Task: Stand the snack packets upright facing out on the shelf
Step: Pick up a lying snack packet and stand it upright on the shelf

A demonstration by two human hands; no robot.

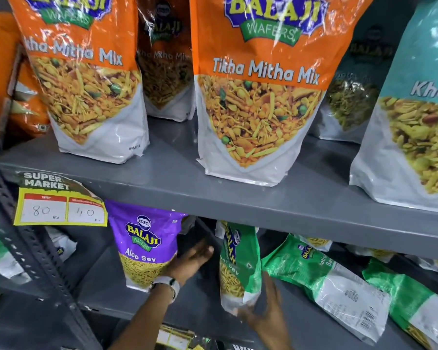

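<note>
The green packet (pixel 238 261) is standing edge-on on the lower shelf (pixel 106 286) because your right hand (pixel 263 311) is curling its fingers round the base, while your left hand (pixel 190 261), fingers unclear, is touching the purple packet (pixel 142 248).

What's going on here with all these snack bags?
A person is tidying a shop shelf. Their right hand grips the bottom of a green Sev packet, upright but turned sideways. Their left hand touches the right edge of the standing purple Aloo Sev packet. More green packets lie flat to the right.
</note>
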